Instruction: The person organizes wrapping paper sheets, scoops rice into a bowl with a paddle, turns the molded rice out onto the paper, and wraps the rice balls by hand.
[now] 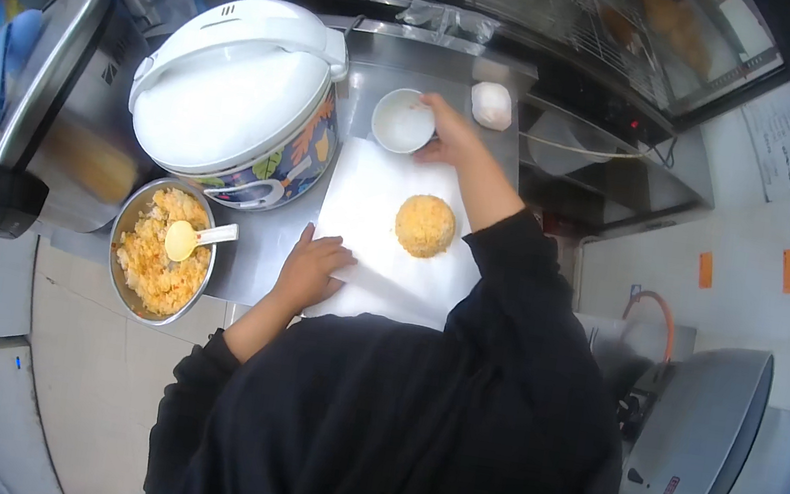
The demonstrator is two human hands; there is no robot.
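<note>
My right hand (448, 133) grips the rim of a small white bowl (404, 121), which looks empty apart from a few bits inside. Fingers spread, my left hand (313, 271) rests on the left edge of a sheet of white paper (361, 202). On that sheet sits a rounded mound of orange-yellow rice (425, 226), shaped like a dome. Left of my left hand, a steel bowl (117, 270) holds more of the orange rice, and a pale yellow rice paddle (186, 239) with a white handle lies on top of it.
A large white-lidded rice cooker (233, 103) with a patterned body stands on the steel counter (247, 257). A wrapped whitish bundle (491, 106) lies at the counter's far right. Behind is a dark glass display case (587, 31) with wire racks. A tall steel container (78, 132) stands at left.
</note>
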